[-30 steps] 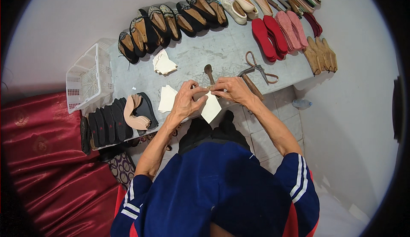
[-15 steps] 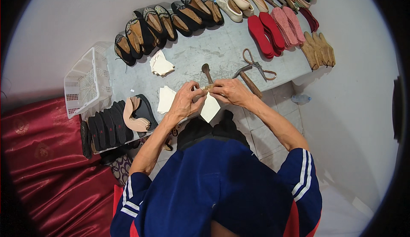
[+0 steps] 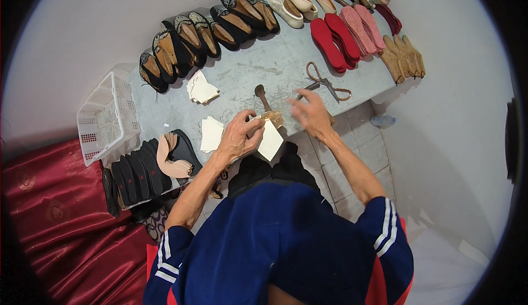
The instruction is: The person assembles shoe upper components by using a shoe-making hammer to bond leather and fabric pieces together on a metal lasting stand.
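My left hand [image 3: 240, 136] is closed, thumb and fingers pinching a pale cream sheet piece [image 3: 269, 141] that hangs to a point off the table's front edge. A mottled tan piece [image 3: 273, 119] lies against its upper end; what it is I cannot make out. My right hand [image 3: 312, 115] is off the sheet, fingers apart and slightly blurred, over a hammer [image 3: 309, 90] whose handle it mostly hides. Beyond the sheet lies a dark tool with a rounded end [image 3: 260, 92]. Large scissors [image 3: 328, 83] lie open-bladed to the right.
Two stacks of cream pieces [image 3: 201, 88] [image 3: 211, 134] lie left of my hands. Shoes [image 3: 190, 35] line the table's far side, with red insoles [image 3: 334, 44] and pink insoles [image 3: 362, 29] at right. A white basket [image 3: 104, 118] and black soles [image 3: 140, 168] are at left.
My right hand has let go of the piece and moved right and away, fingers spreading. The tan piece is uncovered. My left hand still holds the cream sheet. The view has shifted slightly.
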Action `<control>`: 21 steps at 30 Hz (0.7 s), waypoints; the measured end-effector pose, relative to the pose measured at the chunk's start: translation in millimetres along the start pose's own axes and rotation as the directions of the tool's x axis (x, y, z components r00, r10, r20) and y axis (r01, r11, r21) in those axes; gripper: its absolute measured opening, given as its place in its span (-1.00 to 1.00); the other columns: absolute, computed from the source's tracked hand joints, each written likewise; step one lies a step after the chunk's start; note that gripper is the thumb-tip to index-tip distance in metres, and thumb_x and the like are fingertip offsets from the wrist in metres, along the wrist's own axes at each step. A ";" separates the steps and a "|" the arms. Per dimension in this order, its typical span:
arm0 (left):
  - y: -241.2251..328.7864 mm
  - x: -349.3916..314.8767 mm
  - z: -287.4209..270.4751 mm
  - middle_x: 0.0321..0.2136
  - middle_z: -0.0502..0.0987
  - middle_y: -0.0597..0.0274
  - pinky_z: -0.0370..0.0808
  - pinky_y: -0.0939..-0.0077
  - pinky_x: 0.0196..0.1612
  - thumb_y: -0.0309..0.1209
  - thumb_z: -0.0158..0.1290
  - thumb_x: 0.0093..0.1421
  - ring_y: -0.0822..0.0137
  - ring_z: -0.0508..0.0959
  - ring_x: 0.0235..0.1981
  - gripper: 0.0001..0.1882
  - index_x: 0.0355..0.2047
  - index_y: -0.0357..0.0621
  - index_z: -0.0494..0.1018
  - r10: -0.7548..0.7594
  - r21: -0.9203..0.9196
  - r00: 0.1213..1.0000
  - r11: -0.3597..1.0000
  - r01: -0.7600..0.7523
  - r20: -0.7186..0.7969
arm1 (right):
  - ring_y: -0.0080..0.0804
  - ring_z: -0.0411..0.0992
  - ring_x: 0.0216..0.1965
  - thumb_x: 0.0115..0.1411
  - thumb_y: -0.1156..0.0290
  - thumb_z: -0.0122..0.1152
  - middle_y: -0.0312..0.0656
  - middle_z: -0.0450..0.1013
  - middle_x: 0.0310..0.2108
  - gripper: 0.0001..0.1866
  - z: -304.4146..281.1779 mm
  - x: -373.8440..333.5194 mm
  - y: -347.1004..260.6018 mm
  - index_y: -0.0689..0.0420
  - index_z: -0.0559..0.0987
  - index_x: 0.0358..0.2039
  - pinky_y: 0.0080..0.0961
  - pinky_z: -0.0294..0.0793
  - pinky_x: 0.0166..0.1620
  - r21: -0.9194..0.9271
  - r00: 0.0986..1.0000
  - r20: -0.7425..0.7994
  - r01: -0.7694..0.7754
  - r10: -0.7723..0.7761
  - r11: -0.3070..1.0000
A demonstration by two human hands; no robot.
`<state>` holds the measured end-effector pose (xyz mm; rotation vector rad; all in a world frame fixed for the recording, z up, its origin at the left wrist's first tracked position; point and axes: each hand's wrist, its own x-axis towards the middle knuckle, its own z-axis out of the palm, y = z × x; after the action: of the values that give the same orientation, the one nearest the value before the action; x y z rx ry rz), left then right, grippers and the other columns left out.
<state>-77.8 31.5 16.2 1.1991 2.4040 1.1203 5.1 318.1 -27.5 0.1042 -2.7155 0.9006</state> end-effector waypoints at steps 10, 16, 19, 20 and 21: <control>8.2 1.7 33.0 -0.07 0.64 0.04 0.62 0.14 -0.10 -0.33 0.31 0.24 -0.01 0.65 -0.09 -0.78 -0.13 -0.09 0.68 -0.005 0.081 0.971 0.996 0.025 -0.241 | 0.29 0.56 -0.03 0.49 -0.08 0.09 0.25 0.51 0.09 -0.38 56.8 -46.8 88.6 0.26 0.55 0.21 0.09 0.54 -0.02 -0.174 0.815 -0.016 -0.572 0.579 0.801; 12.6 -0.2 28.1 -0.06 0.67 0.06 0.63 0.17 -0.09 -0.32 0.32 0.24 0.00 0.65 -0.10 -0.75 -0.09 -0.09 0.69 -0.021 0.120 0.978 0.992 0.047 -0.206 | 0.25 0.63 -0.22 0.55 -0.08 -0.06 0.24 0.61 -0.32 -0.38 -23.2 -27.9 -41.5 0.26 0.55 0.18 -0.04 0.52 -0.20 0.339 0.789 0.059 -0.592 0.612 0.731; 9.1 0.4 30.1 -0.07 0.67 0.08 0.64 0.18 -0.12 -0.31 0.32 0.24 0.02 0.65 -0.12 -0.74 -0.08 -0.07 0.69 -0.008 0.128 0.975 0.991 0.038 -0.224 | 0.19 0.60 -0.41 0.52 0.06 0.09 0.14 0.60 -0.43 -0.53 -18.6 -36.8 -82.4 0.19 0.56 0.16 -0.12 0.51 -0.33 0.224 0.868 0.094 -0.496 0.488 0.839; 9.0 -0.6 31.5 -0.08 0.67 0.09 0.64 0.19 -0.14 -0.31 0.32 0.24 0.04 0.65 -0.13 -0.73 -0.07 -0.06 0.69 -0.010 0.133 0.970 0.990 0.044 -0.244 | 0.32 0.60 -0.41 0.53 0.03 0.09 0.20 0.56 -0.52 -0.55 -23.2 -29.8 -97.6 0.27 0.49 -0.10 0.06 0.50 -0.37 0.272 0.917 0.052 -0.394 0.395 0.878; 9.6 0.1 31.5 -0.08 0.67 0.09 0.64 0.19 -0.14 -0.31 0.32 0.24 0.04 0.65 -0.13 -0.73 -0.07 -0.06 0.69 -0.010 0.130 0.969 0.991 0.044 -0.246 | 0.32 0.60 -0.41 0.53 0.06 0.09 0.20 0.56 -0.53 -0.57 -21.6 -28.0 -103.1 0.26 0.48 -0.11 0.06 0.51 -0.37 0.271 0.910 0.068 -0.411 0.409 0.870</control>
<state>-56.5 51.9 1.6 1.1206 2.7108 1.1765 53.0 247.6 40.5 -0.4338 -2.6423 1.4026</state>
